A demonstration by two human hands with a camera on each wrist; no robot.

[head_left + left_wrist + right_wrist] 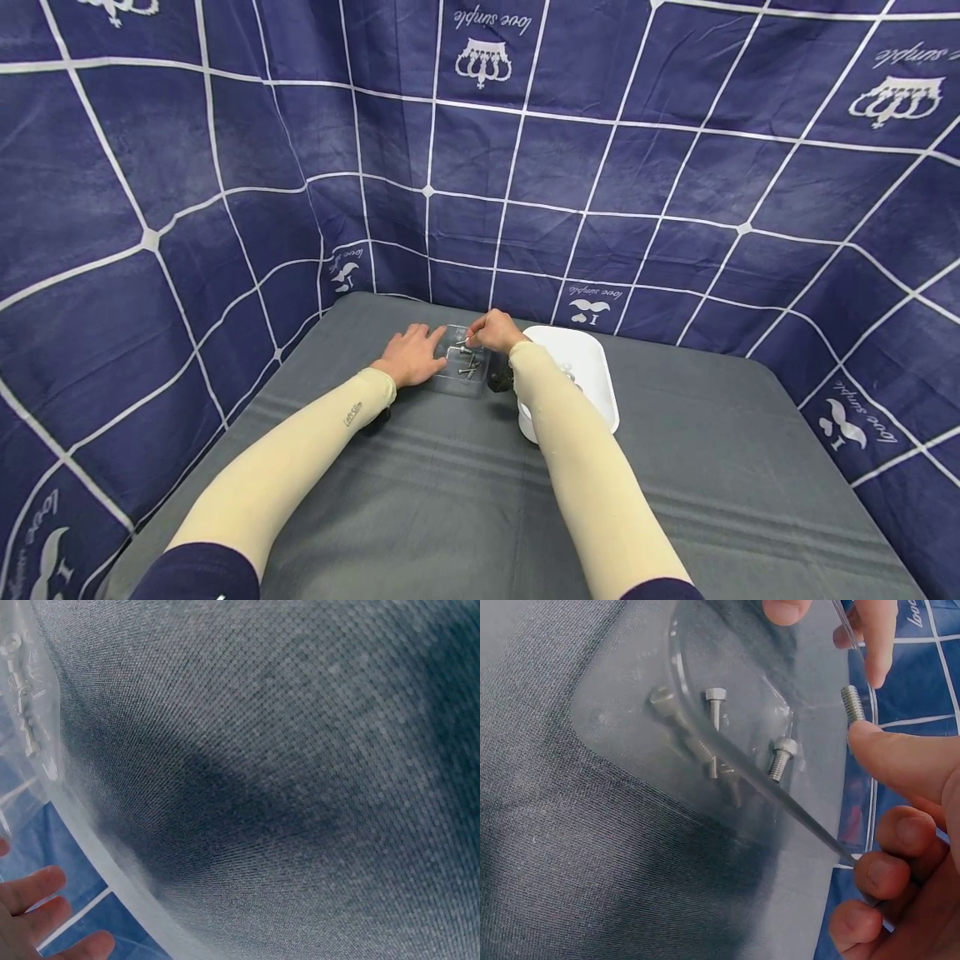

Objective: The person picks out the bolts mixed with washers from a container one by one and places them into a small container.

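Note:
A clear plastic box sits on the grey surface, with several silver socket-head bolts lying in it. My left hand is at its left side, fingers spread, touching the near-left rim. Above the box's right side, my right hand pinches a bolt whose threaded end sticks out past the thumb. The bolt's head is hidden by the fingers. In the left wrist view, the left fingertips show at the lower left, and part of the box with bolts appears at the upper left.
Just right of the box stands a white tray holding some small pale round pieces, partly behind the right forearm. Blue gridded cloth hangs around the back and sides of the grey table.

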